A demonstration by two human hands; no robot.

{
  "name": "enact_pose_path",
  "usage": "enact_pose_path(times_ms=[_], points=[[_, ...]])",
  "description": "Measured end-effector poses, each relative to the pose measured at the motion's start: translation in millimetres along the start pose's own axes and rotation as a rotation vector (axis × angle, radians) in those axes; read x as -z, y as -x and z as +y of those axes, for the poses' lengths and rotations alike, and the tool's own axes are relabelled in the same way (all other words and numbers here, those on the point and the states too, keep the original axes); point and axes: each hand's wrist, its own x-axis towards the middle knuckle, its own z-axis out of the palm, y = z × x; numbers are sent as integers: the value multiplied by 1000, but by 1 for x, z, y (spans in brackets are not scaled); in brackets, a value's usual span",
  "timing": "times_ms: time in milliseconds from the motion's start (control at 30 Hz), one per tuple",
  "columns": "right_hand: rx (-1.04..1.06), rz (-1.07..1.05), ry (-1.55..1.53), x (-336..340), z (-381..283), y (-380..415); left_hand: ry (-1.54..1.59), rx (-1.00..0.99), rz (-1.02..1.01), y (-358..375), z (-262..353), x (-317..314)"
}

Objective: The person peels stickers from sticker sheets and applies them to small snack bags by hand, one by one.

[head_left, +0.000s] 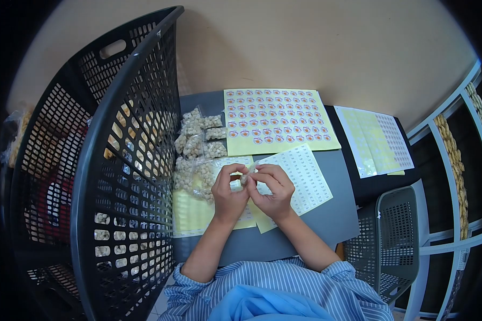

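Both of my hands meet above the sheets in the middle of the table. My left hand (231, 193) and my right hand (273, 191) pinch a small clear packet (246, 178) between thumbs and fingertips. Fingers cover most of it, and its pale contents are hard to make out. Beneath my hands lie a sheet of small printed labels (300, 179) and a yellowish backing sheet (190, 211). To the left of my hands is a pile of clear plastic bags (191, 142) filled with pale, lumpy pieces.
A tall black slatted basket (128, 160) stands close on the left, with bagged goods behind its wall. Round orange-and-white stickers fill a large sheet (276, 117) at the back. More label sheets (375, 140), a grey basket (396, 235) and a metal-framed rack (447, 176) are on the right.
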Motion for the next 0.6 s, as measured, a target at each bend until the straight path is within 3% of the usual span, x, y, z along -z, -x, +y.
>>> enact_pose_path(times_ms=[133,467,600], points=[[-9,-55,10,1,1,-2,-15,-3,-1,-1,-1,1],[48,-156,30,8,-1,-6,165,207,-12,-1,-2,1],[-86,-108,33,12,3,-7,322,357,-64,-6,4,7]])
